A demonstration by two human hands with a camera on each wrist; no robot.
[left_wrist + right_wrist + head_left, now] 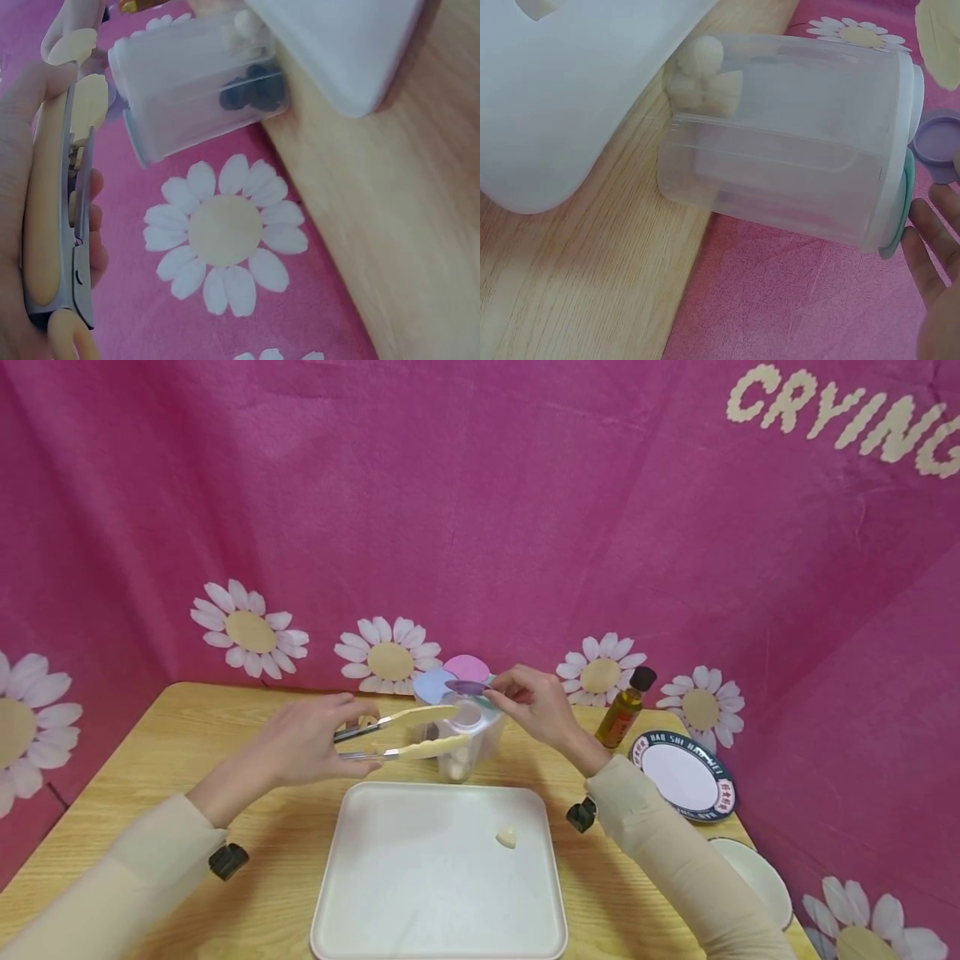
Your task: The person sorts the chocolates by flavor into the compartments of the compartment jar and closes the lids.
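The person's left hand (303,747) is gripping a pair of tongs (405,735), fingers curled round the handles, and the cream tips are hovering at the open top of a clear tub (468,739) standing on the table (135,752) just behind the white tray (420,893). The tong arms are standing slightly apart, with nothing visible between them. The right hand (536,702) is pinching a purple lid flap (467,687) at the tub's rim, holding it up; blue and pink flaps are sticking up beside it. Pale garlic cloves (703,73) are lying in the bottom of the tub, and the left wrist view is showing dark bits in another compartment. One clove (507,837) is sitting alone on the tray, toward its right side. Off to the right, an oil bottle (626,707) is standing near a blue-rimmed plate (684,774), with a white dish (757,877) closer to the table's edge.
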